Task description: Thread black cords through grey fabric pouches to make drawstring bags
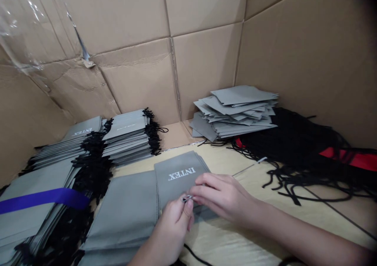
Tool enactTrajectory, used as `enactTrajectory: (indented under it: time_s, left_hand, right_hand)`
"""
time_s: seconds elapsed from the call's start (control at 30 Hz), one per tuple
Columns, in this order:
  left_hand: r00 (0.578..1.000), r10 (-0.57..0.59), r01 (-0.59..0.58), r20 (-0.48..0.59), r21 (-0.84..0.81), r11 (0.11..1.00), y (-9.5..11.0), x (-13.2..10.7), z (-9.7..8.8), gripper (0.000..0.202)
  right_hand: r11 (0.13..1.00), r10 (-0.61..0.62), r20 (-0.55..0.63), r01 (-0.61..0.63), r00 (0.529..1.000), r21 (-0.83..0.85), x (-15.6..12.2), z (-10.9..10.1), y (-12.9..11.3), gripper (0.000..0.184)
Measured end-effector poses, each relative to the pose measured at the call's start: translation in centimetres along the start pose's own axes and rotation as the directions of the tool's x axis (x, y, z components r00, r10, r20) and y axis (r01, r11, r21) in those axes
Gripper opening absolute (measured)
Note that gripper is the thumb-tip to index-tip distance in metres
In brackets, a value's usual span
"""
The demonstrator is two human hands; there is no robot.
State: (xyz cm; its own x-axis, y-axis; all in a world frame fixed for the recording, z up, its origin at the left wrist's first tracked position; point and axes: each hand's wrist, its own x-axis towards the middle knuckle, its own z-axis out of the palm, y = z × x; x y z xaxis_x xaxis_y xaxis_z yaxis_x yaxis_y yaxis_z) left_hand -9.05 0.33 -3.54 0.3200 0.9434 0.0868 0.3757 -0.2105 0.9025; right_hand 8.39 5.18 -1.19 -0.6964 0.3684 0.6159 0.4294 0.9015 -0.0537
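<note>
Our left hand (172,228) pinches a tiny silver metal clip (186,198) while our right hand (220,195) lies with its fingers pressed together over a flat grey fabric INTEX bag (176,177) (slippery-looking stuff), so a slackened pinch could drop the clip.

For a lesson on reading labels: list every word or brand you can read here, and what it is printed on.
"INTEX": white, on the nearest grey bag.
"INTEX": upside down, on a stacked bag.
Print on the next stacked bag: too blurred to read.
</note>
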Motion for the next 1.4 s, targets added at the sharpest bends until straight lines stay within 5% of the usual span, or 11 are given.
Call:
enactTrajectory:
  time_s: [0.47, 0.73, 0.97, 1.1, 1.27, 1.4]
  left_hand:
    - [0.997, 0.074, -0.076, -0.029, -0.120, 0.990, -1.4, 0.8, 0.2, 0.026]
    - [0.963, -0.140, 0.054, -0.229, -0.345, 0.937, 0.2, 0.7, 0.3, 0.040]
    - [0.935, -0.314, 0.169, -0.163, -0.575, 0.801, 0.6, 1.3, -0.5, 0.048]
    - [0.926, -0.290, 0.122, -0.244, -0.531, 0.838, 0.5, 1.3, -0.5, 0.047]
    - [0.924, -0.179, 0.036, -0.339, -0.389, 0.920, 0.4, 0.9, 0.2, 0.044]
    - [0.948, -0.106, 0.033, -0.301, -0.238, 0.971, 0.6, 0.2, 1.0, 0.042]
  right_hand:
    - [0.999, -0.046, 0.033, 0.046, 0.998, -0.009, 0.0, -0.1, 0.6, 0.024]
    - [0.998, -0.055, 0.018, 0.056, 0.998, -0.028, -0.4, 0.1, 0.1, 0.023]
    - [0.985, -0.159, -0.035, 0.156, 0.987, -0.071, -0.5, -0.1, -0.3, 0.028]
    - [0.990, -0.136, -0.082, 0.132, 0.987, -0.056, -0.2, -0.2, -1.1, 0.021]
    - [0.999, -0.041, -0.144, 0.036, 0.989, -0.037, 0.2, 0.0, -2.9, 0.042]
    - [1.000, 0.011, -0.252, -0.009, 0.968, 0.009, 0.2, 0.4, -3.8, 0.015]
